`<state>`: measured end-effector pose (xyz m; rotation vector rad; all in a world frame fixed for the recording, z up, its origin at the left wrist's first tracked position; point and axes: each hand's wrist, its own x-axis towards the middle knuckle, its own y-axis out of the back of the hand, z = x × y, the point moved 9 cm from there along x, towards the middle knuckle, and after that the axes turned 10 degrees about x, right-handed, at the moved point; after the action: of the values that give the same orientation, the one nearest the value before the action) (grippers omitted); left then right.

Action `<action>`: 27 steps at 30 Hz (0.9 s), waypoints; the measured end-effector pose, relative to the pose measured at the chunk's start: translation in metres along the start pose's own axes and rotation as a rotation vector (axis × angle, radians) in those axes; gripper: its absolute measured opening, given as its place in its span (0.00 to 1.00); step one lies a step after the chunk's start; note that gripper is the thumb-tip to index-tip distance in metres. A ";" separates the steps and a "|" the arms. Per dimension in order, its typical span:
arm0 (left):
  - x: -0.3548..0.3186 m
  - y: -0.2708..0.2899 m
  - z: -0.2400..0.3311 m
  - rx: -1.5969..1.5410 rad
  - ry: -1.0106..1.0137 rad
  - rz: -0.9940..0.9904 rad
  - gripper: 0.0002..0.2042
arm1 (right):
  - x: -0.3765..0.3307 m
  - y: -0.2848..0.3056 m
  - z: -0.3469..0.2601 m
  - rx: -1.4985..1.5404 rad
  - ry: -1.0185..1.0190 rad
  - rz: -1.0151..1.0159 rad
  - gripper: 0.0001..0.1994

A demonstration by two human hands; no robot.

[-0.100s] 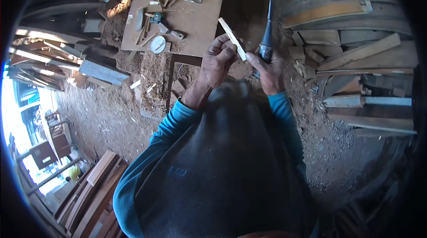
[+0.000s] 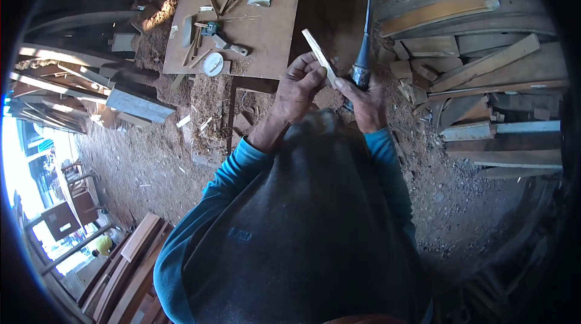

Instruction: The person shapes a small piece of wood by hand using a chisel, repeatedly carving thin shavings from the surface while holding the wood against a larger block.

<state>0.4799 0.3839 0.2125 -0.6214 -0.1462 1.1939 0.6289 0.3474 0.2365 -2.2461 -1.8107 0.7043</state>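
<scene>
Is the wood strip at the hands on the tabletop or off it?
Off: the wood strip is pinched in the left hand, its upper end past the right edge of the tabletop.

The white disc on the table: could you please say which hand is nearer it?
Left: the left hand is to the right of the white disc; the right hand is farther right.

Wood scraps (image 2: 227, 2) on brown tabletop (image 2: 269, 39)
</scene>
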 end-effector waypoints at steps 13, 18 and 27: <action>-0.095 0.088 -0.007 0.272 0.113 -0.039 0.18 | -0.122 -0.044 0.084 -0.439 0.083 0.155 0.22; -0.160 0.085 -0.033 0.187 0.248 -0.166 0.22 | -0.201 -0.065 0.107 -0.417 0.179 0.285 0.25; -0.265 0.137 -0.043 0.676 -0.109 -0.162 0.23 | -0.299 -0.072 0.160 -0.420 0.225 0.331 0.18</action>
<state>0.2842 0.1606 0.1616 0.0480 0.1145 1.0354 0.4475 0.0544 0.2023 -2.7989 -1.6127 0.0999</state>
